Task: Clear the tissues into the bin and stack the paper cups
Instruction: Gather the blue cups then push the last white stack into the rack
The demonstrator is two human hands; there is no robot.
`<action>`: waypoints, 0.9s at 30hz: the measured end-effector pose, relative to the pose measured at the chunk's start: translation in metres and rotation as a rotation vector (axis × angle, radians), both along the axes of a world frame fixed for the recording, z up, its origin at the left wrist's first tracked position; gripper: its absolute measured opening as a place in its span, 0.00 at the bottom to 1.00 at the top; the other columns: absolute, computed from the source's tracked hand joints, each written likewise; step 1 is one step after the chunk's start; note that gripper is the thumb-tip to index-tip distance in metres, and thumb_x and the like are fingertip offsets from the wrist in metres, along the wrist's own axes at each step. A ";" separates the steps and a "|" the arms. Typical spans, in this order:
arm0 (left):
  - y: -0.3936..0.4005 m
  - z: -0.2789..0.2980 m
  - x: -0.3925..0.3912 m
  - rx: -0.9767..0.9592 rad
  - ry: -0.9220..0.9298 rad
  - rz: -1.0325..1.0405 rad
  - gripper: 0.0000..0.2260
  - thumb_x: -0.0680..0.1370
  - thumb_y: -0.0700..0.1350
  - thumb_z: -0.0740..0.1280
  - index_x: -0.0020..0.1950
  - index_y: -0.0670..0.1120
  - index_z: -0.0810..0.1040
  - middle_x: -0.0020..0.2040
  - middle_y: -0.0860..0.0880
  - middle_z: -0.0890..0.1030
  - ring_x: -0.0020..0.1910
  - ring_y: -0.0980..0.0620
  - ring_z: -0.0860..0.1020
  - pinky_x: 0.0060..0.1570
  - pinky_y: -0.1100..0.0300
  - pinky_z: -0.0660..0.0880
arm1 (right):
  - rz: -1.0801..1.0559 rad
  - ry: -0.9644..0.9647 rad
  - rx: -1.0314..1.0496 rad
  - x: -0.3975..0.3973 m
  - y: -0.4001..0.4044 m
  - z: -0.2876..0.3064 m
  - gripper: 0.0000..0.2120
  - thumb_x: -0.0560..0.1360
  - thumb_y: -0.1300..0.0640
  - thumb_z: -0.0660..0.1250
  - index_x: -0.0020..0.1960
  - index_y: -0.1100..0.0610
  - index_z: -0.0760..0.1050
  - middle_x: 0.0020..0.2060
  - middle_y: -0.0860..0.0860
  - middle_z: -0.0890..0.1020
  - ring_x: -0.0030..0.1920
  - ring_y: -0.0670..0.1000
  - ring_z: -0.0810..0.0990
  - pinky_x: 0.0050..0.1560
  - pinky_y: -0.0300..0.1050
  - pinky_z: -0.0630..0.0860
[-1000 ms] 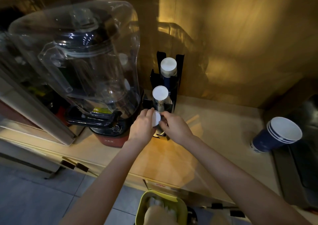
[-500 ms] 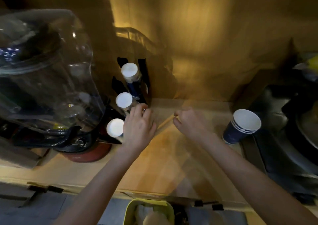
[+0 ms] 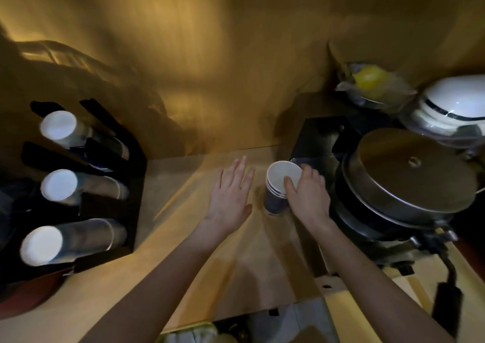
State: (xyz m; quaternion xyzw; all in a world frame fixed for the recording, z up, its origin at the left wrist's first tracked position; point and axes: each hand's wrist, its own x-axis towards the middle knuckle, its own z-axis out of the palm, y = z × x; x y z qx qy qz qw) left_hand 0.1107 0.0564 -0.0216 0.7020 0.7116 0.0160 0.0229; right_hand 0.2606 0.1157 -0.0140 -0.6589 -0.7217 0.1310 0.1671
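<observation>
**Desk and what is carried on it**

A pale wooden desk (image 3: 199,271) is seen against a wooden wall. A nested stack of blue paper cups (image 3: 276,189) stands upright near the back. A black cup dispenser rack (image 3: 105,198) is set at the left, and a dark machine with a round metal lid (image 3: 404,185) at the right.
</observation>
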 end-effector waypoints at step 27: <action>-0.034 0.034 -0.104 -0.493 -2.144 0.788 0.31 0.69 0.69 0.57 0.55 0.44 0.75 0.40 0.41 0.85 0.36 0.42 0.84 0.30 0.58 0.82 | 0.596 0.649 -0.130 -0.102 -0.026 0.028 0.20 0.71 0.60 0.61 0.63 0.55 0.69 0.55 0.51 0.77 0.45 0.48 0.76 0.45 0.44 0.77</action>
